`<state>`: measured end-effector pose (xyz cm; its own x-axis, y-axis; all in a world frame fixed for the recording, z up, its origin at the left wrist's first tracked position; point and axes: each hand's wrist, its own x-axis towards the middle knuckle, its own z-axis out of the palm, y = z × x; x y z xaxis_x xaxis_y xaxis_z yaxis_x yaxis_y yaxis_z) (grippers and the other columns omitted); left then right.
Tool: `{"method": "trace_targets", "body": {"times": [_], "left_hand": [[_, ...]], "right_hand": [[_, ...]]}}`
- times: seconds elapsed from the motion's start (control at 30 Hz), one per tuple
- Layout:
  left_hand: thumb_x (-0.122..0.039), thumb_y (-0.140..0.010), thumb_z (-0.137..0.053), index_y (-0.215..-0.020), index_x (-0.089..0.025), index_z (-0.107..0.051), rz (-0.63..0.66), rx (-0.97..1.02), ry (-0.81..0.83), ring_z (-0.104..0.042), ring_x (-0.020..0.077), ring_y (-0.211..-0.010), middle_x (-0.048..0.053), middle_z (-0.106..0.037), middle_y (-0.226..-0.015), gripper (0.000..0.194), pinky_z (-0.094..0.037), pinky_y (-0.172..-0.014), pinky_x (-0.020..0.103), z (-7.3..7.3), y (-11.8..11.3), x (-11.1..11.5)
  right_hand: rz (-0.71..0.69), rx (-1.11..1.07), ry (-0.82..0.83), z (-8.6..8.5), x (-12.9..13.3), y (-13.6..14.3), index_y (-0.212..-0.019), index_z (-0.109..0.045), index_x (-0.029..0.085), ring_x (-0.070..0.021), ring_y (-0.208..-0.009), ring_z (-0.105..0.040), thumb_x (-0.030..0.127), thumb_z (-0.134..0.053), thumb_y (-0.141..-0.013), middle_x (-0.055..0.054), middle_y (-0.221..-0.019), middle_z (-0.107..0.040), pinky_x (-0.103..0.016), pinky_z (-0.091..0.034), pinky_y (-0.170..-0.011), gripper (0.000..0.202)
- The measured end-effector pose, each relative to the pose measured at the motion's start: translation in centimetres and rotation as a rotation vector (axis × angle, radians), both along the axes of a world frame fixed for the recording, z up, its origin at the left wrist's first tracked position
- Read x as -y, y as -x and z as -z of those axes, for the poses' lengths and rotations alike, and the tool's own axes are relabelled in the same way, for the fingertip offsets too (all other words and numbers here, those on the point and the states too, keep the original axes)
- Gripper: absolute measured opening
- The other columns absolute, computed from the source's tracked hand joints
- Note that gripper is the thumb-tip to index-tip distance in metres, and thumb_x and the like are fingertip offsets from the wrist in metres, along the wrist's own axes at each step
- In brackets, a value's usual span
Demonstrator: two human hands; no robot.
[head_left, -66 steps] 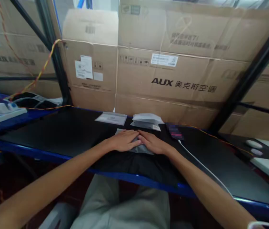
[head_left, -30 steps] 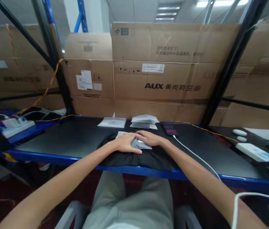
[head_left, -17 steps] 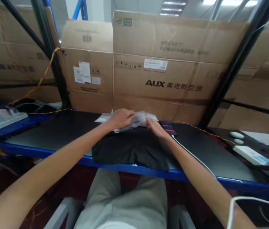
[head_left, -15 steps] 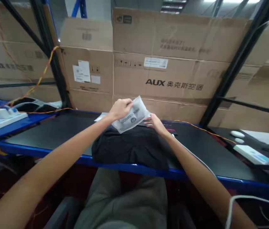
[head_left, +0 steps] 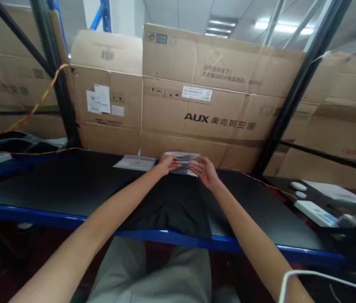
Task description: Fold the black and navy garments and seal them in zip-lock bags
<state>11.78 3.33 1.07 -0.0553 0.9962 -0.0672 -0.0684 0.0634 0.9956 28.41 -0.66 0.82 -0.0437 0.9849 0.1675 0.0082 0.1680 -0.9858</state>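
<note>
Between my two hands is a translucent plastic bag (head_left: 182, 158), held near the back of the black tabletop. My left hand (head_left: 169, 163) grips its left side with the fingers pressed together. At its right side, my right hand (head_left: 205, 169) has its fingers closed on the edge. Black cloth (head_left: 171, 206) lies below the hands and reaches over the table's front edge. A flat pale packet (head_left: 135, 163) rests on the tabletop just left of my left hand.
Cardboard panels (head_left: 215, 139) stand behind the table (head_left: 48, 181), between dark metal posts. White power strips (head_left: 315, 212) sit at right and far left. A white cable (head_left: 329, 275) curves at lower right, near my right forearm.
The bag has turned from a raised, tilted position to lower and more level. My right hand has closed on its edge. The view has shifted, and the pale packet shows more fully.
</note>
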Motion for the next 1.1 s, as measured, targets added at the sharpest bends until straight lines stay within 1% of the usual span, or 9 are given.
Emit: {"method": "trace_targets", "body": {"times": [0.1,0.2,0.27,0.37,0.5,0.67,0.77,0.93,1.1], "left_hand": [[-0.035,-0.096,-0.061,-0.128,-0.017,-0.058,0.073,-0.210,-0.014,-0.063,0.0241,-0.108,0.011,-0.061,-0.127,0.037,-0.056,-0.090,0.046,0.6,1.5,0.1],[-0.036,-0.096,-0.061,-0.127,-0.016,-0.058,0.170,-0.439,-0.076,-0.064,0.0234,-0.106,0.011,-0.062,-0.126,0.036,-0.057,-0.088,0.045,1.4,4.1,0.4],[-0.036,-0.092,-0.066,-0.112,-0.014,-0.066,0.235,-0.584,-0.146,-0.066,0.0230,-0.100,0.009,-0.068,-0.112,0.029,-0.056,-0.089,0.043,2.2,5.9,1.0],[-0.033,-0.074,-0.078,-0.077,-0.017,-0.070,0.286,-0.752,-0.286,-0.066,0.0267,-0.097,0.006,-0.071,-0.086,0.018,-0.051,-0.094,0.038,3.5,8.6,2.0],[-0.039,-0.066,-0.076,-0.087,-0.019,-0.072,0.259,-0.857,-0.449,-0.061,0.0312,-0.111,0.009,-0.072,-0.105,0.030,-0.044,-0.103,0.041,4.5,11.4,2.8],[-0.046,-0.065,-0.071,-0.089,-0.020,-0.070,0.258,-0.878,-0.481,-0.065,0.0284,-0.098,0.008,-0.073,-0.099,0.036,-0.049,-0.094,0.039,5.0,13.4,2.3],[-0.039,-0.065,-0.071,-0.085,-0.021,-0.067,0.255,-0.852,-0.498,-0.065,0.0233,-0.088,0.005,-0.072,-0.090,0.028,-0.051,-0.085,0.033,5.0,13.6,2.2],[-0.023,-0.057,-0.071,-0.077,-0.021,-0.063,0.220,-0.800,-0.545,-0.061,0.0197,-0.077,0.000,-0.066,-0.078,0.022,-0.050,-0.074,0.029,4.6,13.1,2.8],[-0.016,-0.063,-0.062,-0.070,-0.021,-0.059,0.063,-0.727,-0.629,-0.060,0.0208,-0.084,0.003,-0.065,-0.080,0.009,-0.047,-0.082,0.031,3.2,12.7,3.6]], "right_hand": [[-0.009,0.261,-0.112,0.6,-0.1,0.0,-0.098,-0.054,0.022,-0.0201,-0.085,-0.070,0.036,-0.051,-0.088,-0.007,-0.091,-0.071,-0.036,-0.057,-0.083,0.018],[-0.113,0.560,-0.205,1.2,0.3,0.1,-0.078,-0.063,0.020,-0.0241,-0.094,-0.068,0.024,-0.069,-0.072,-0.006,-0.087,-0.072,-0.038,-0.051,-0.094,0.009],[-0.196,0.730,-0.234,1.4,0.6,0.1,-0.074,-0.068,0.019,-0.0272,-0.098,-0.067,0.019,-0.076,-0.065,-0.007,-0.088,-0.074,-0.038,-0.048,-0.097,0.012],[-0.280,0.919,-0.250,1.5,0.8,-0.4,-0.085,-0.074,0.018,-0.0293,-0.103,-0.068,0.023,-0.081,-0.065,-0.009,-0.099,-0.076,-0.037,-0.049,-0.097,0.021],[-0.296,1.077,-0.278,1.4,0.5,-1.0,-0.104,-0.073,0.017,-0.0297,-0.109,-0.067,0.033,-0.080,-0.072,-0.012,-0.116,-0.074,-0.036,-0.050,-0.098,0.037],[-0.212,1.140,-0.301,1.9,-0.4,-1.4,-0.103,-0.073,0.016,-0.0298,-0.106,-0.068,0.022,-0.067,-0.081,-0.014,-0.113,-0.074,-0.038,-0.050,-0.097,0.023],[-0.194,1.117,-0.317,2.2,-0.7,-1.5,-0.096,-0.074,0.017,-0.0286,-0.101,-0.068,0.012,-0.067,-0.072,-0.012,-0.107,-0.075,-0.037,-0.050,-0.094,0.026],[-0.137,1.067,-0.378,2.2,-0.9,-1.3,-0.083,-0.072,0.019,-0.0232,-0.080,-0.064,0.008,-0.065,-0.059,-0.004,-0.082,-0.070,-0.031,-0.049,-0.076,0.027],[0.004,1.008,-0.474,1.6,-0.4,-0.5,-0.079,-0.069,0.018,-0.0191,-0.068,-0.055,0.011,-0.054,-0.065,-0.001,-0.066,-0.059,-0.030,-0.042,-0.069,0.022]]}}
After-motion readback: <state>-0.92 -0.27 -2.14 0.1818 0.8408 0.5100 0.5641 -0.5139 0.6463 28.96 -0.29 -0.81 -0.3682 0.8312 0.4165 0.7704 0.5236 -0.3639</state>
